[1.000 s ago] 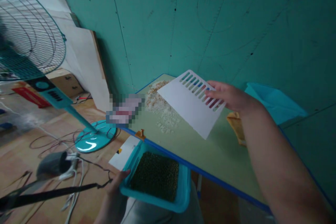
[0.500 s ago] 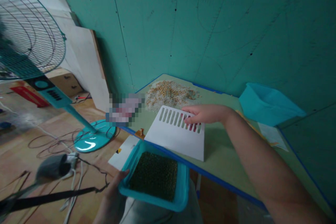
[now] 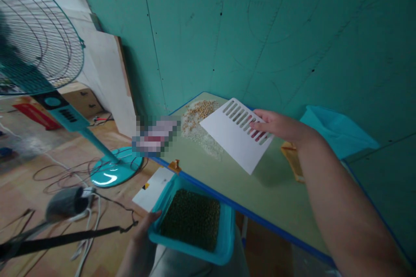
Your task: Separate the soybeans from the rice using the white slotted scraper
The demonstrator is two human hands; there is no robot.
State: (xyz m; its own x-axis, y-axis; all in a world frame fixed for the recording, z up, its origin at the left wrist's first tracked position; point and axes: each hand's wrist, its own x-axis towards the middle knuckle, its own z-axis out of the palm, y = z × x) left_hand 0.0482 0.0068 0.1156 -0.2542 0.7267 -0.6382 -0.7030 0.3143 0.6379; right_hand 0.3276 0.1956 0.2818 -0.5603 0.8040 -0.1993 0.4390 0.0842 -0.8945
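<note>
My left hand (image 3: 145, 236) grips the left side of a blue plastic tub (image 3: 228, 242), its thumb over the rim. Small dark green beans (image 3: 191, 220) fill much of the tub, which is just below the table's front edge. With my right hand (image 3: 271, 124) I hold a white slotted scraper (image 3: 232, 143) by its slotted end, tilted above the table. Behind and left of the scraper lies a spread pile of tan beans (image 3: 205, 107) mixed with whitish grains (image 3: 208, 143). The scraper hides part of that pile.
The green table (image 3: 269, 199) has a blue edge, with an orange clip (image 3: 175, 165) at its front. A folded blue container (image 3: 338, 132) and a yellow packet (image 3: 292, 160) lie at right. A standing fan (image 3: 73, 117) and loose cables (image 3: 61, 173) are at left.
My right hand has lifted the scraper away from the table's front edge, moving it back and to the right. The tub in my left hand has hardly moved.
</note>
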